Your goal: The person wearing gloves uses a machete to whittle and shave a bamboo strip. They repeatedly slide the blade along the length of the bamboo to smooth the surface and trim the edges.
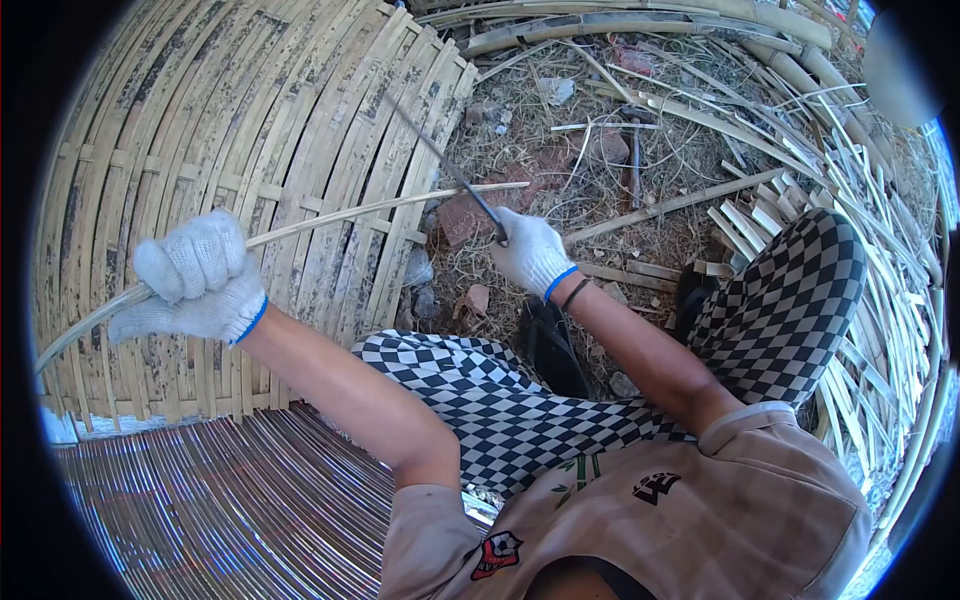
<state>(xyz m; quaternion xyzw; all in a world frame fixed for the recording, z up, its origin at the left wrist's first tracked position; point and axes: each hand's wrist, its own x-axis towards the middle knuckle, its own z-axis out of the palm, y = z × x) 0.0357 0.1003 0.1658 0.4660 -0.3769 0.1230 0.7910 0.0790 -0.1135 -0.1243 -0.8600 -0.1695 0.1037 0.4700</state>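
Observation:
My left hand (195,272), in a white knit glove, is wrapped around a long, thin bamboo strip (350,209). The strip bends down to the left edge of the view and runs right to a tip past the knife. My right hand (533,250), gloved the same way, grips a knife (437,152) whose long, narrow, dark blade points up and to the left. In this view the blade crosses the strip near its right end. Most of the knife's handle is hidden inside the right glove.
A woven bamboo panel (300,90) fills the left side. Split bamboo strips (870,330) pile up at the right, and bamboo poles (640,25) lie across the top. Brick pieces (465,215) and shavings cover the ground before my feet. A striped mat (220,500) lies at lower left.

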